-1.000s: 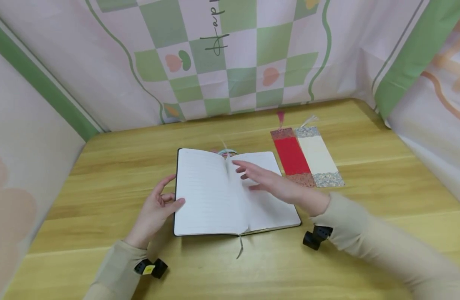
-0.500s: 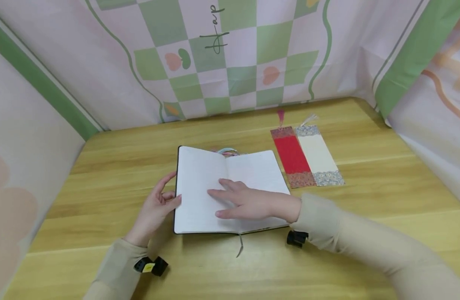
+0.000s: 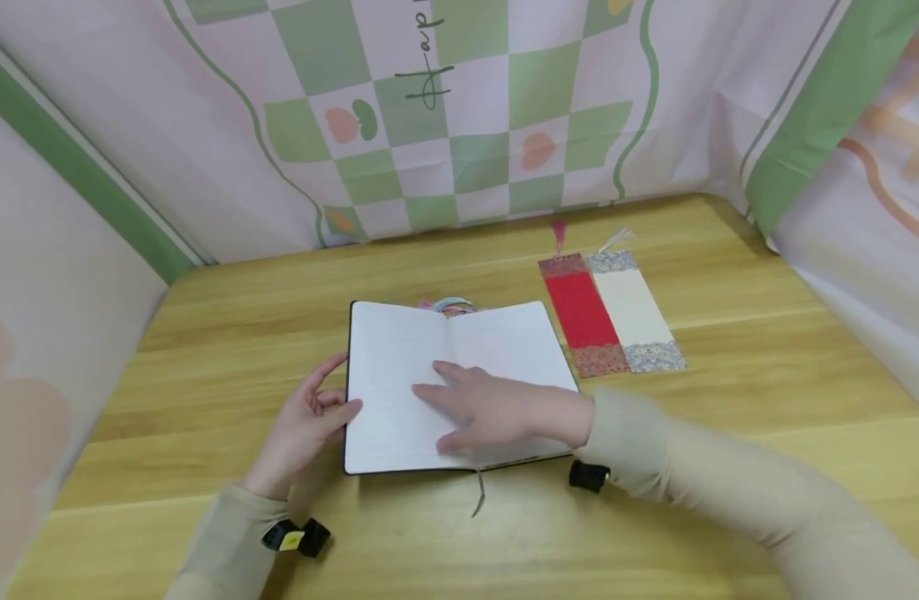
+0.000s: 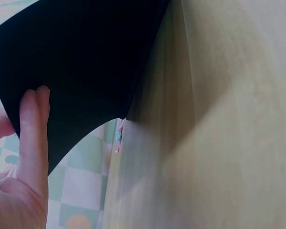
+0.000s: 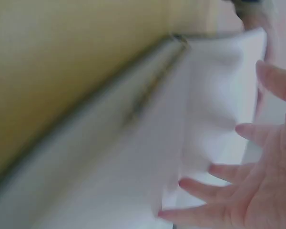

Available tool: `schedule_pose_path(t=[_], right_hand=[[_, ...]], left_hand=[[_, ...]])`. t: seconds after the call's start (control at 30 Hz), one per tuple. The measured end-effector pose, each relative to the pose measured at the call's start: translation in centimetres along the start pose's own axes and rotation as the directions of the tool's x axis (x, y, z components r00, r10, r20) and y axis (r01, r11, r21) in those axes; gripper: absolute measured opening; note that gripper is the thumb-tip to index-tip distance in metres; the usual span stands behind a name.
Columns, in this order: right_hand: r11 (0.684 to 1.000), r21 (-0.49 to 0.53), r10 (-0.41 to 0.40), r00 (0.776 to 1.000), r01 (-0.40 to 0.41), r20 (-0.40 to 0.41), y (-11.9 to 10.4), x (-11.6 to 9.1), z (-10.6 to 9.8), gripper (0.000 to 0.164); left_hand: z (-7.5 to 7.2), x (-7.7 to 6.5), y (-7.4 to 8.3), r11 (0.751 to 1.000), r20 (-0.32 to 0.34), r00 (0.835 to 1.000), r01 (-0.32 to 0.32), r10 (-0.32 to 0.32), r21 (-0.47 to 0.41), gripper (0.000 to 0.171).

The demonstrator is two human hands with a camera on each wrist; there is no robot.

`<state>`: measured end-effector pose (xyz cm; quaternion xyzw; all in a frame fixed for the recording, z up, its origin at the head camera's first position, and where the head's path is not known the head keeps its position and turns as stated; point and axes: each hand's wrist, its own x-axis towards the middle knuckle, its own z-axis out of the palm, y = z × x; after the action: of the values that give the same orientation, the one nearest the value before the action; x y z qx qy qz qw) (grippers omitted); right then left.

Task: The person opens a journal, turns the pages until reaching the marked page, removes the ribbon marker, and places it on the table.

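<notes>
An open notebook (image 3: 395, 392) with white lined pages and a black cover lies mid-table in the head view, a thin grey ribbon (image 3: 479, 496) hanging out at its lower edge. My left hand (image 3: 302, 429) pinches its left edge, thumb on the page and fingers behind; the left wrist view shows those fingers (image 4: 34, 138) against the black cover (image 4: 86, 62), which is raised off the table. My right hand (image 3: 489, 407) is spread over the pages near the fold, fingers straight. In the right wrist view its fingertips (image 5: 245, 130) reach toward the page.
A red bookmark (image 3: 581, 310) with a pink tassel and a cream bookmark (image 3: 633, 308) with a white tassel lie side by side to the right of the notebook. Some colourful thing (image 3: 453, 304) peeks out behind the notebook's top edge. A patterned curtain (image 3: 474, 108) hangs behind the wooden table (image 3: 204, 350).
My right hand has come down and left from the right page to the middle of the notebook, and the page that stood up at the fold now lies on the left. My left hand keeps its hold.
</notes>
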<state>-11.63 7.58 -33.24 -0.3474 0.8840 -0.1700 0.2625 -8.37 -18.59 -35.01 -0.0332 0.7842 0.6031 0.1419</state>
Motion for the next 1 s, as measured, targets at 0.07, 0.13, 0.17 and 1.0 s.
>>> schedule_pose_path(t=[0.07,0.13,0.17,1.0], right_hand=[[1.000,0.013,0.007,1.000,-0.007,-0.020,0.8,-0.1,-1.0,0.073],[1.000,0.001,0.031,0.998,-0.031,-0.056,2.0,-0.2,-2.1,0.075],[0.998,-0.011,0.053,0.996,-0.054,-0.077,2.6,-0.2,-2.6,0.076],[0.948,-0.160,0.254,0.957,-0.275,-0.139,11.0,2.1,-5.2,0.107]], left_hand=[[0.1,0.0,0.0,1.000,-0.005,1.000,-0.001,0.001,-0.001,0.069],[0.2,0.0,0.0,1.000,-0.010,1.000,-0.007,0.007,0.000,0.069],[0.2,0.0,0.1,1.000,-0.013,1.000,-0.007,0.007,0.000,0.069],[0.2,0.1,-0.2,1.000,-0.023,1.000,-0.005,0.005,0.002,0.068]])
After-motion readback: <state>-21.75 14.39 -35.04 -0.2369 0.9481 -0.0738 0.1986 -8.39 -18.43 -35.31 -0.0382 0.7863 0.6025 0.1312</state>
